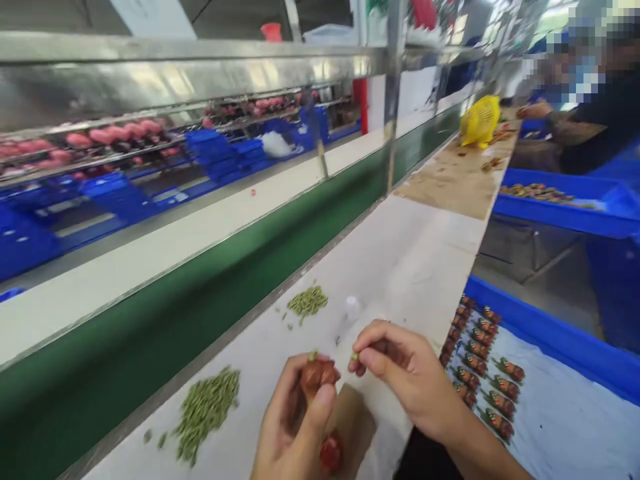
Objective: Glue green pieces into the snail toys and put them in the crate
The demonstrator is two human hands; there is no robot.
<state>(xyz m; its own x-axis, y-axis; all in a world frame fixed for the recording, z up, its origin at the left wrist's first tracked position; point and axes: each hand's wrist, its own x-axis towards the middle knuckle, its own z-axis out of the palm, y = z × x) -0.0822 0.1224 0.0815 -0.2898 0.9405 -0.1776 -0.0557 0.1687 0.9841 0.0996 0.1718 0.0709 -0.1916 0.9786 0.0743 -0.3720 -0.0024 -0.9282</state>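
Observation:
My left hand [295, 420] is closed around a glossy reddish-brown lobed piece [319, 375] with a small green bit at its top. Just to the right, my right hand [400, 373] pinches a tiny pale green piece [355, 357] between thumb and fingertips, a short gap from the lobed piece. Below the left thumb shows a shiny red round thing [331, 453], partly covered by the hand. On the white worktop lie a larger pile of small green pieces [206, 408] and a smaller green pile [307, 301].
Rows of brown-and-green items [477, 353] lie in a blue tray [555, 360] at right. A green belt [200, 293] runs along the worktop's left side. Farther off are a yellow basket [480, 121], another blue tray [565, 217] and a person's arm [575, 127].

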